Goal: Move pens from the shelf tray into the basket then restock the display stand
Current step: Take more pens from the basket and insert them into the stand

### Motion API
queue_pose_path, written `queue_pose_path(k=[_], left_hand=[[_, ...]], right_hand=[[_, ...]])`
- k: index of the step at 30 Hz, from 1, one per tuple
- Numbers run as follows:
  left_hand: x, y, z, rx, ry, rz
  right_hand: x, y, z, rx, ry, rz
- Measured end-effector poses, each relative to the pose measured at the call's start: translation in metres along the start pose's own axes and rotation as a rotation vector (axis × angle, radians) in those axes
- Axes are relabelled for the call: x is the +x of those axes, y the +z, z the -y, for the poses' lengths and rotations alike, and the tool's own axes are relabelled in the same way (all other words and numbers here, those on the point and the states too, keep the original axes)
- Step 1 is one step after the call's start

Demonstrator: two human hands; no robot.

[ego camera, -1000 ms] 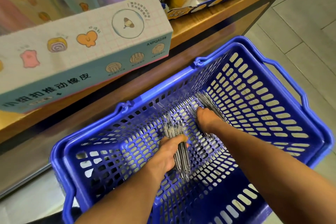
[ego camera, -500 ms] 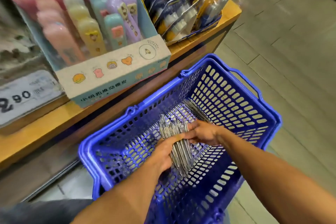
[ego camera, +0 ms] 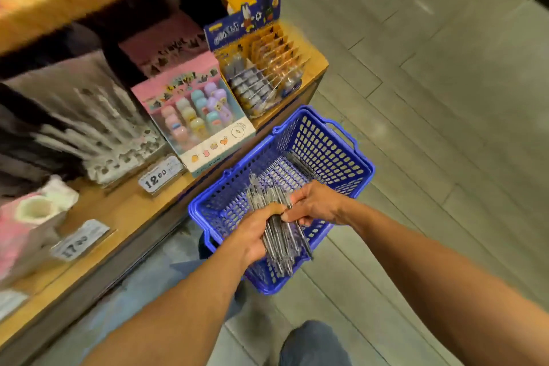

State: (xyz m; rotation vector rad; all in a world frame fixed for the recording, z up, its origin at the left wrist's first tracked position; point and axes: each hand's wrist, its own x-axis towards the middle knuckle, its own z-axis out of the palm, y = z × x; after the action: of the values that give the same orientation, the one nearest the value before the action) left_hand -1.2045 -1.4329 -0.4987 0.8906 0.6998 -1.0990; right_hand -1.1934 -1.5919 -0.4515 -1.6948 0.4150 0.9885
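A blue plastic basket (ego camera: pixel 335 154) stands on the floor beside the wooden shelf (ego camera: pixel 124 211). My left hand (ego camera: pixel 255 232) grips a thick bundle of clear grey pens (ego camera: pixel 279 235) above the basket's near half. From the right, my right hand (ego camera: pixel 316 202) pinches the same bundle near its upper part. A few more pens (ego camera: pixel 300 165) lie on the basket's bottom. A blurred display of pale pens (ego camera: pixel 89 128) stands on the shelf at left.
On the shelf sit a pink box of pastel erasers (ego camera: pixel 196 116), a blue and orange carded display (ego camera: pixel 261 68), price tags (ego camera: pixel 160 175) and a pink box (ego camera: pixel 26 223) at far left. Grey tiled floor (ego camera: pixel 430 98) spreads to the right. My knee (ego camera: pixel 315 345) shows below.
Both hands have lifted the pen bundle up from the basket's bottom. The view has pulled back and up, showing more of the shelf.
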Motion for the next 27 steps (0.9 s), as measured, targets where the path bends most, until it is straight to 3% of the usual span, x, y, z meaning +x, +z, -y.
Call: queue_pose_path(k=[7, 15, 21, 27], left_hand=[[-0.203, 0.068, 0.007, -0.072, 0.142, -0.034], [-0.393, 0.06, -0.015, -0.114, 0.345, -0.149], [-0.523, -0.009, -0.035, -0.18, 0.459, -0.211], [-0.642, -0.124, -0.045, -0.232, 0.612, -0.191]], right_hand=[[-0.175, 0.034, 0.086, -0.029, -0.09, 0.069], [-0.3, 0.096, 0.195, 0.034, -0.179, 0.102], [-0.321, 0.178, 0.277, -0.094, -0.324, 0.089], [-0.316, 0.311, 0.355, -0.248, -0.423, 0.11]])
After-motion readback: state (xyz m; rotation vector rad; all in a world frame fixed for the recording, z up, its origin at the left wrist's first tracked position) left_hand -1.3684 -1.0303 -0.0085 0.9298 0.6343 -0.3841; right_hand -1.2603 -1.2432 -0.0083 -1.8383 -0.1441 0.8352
